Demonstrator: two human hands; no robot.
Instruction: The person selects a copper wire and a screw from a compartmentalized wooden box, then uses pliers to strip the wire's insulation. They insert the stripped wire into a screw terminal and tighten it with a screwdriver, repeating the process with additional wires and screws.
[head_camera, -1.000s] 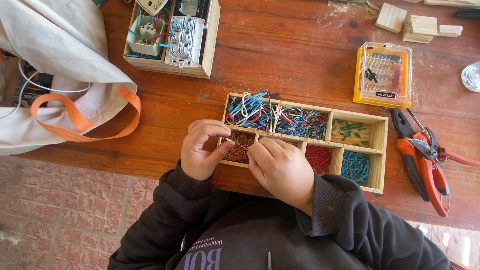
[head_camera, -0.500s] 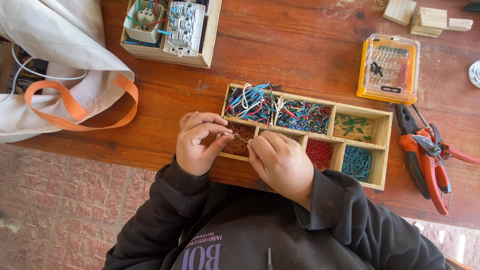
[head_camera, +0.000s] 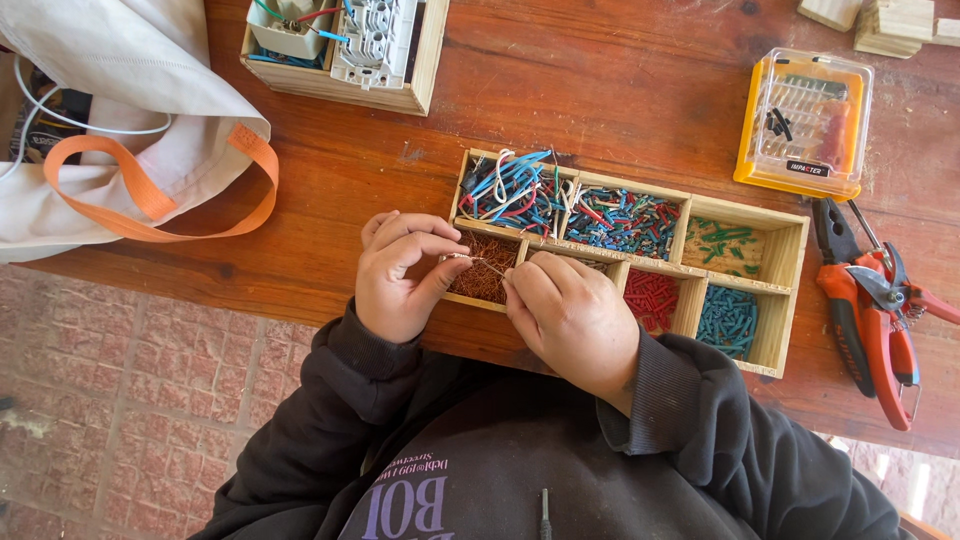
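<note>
1. Left hand (head_camera: 400, 275) and right hand (head_camera: 570, 315) both pinch a thin bare copper strand (head_camera: 478, 261) above the compartmented wooden tray (head_camera: 790, 240).
2. It may slip, I think, and vanish among the tray's copper scraps (head_camera: 480, 282).
3. Pulled hard, it could snap.

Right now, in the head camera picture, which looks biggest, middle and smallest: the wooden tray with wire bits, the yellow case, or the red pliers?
1. Wooden tray, clearly the largest.
2. Yellow case.
3. Red pliers, longer but thinner than the case, so these last two are close.
</note>
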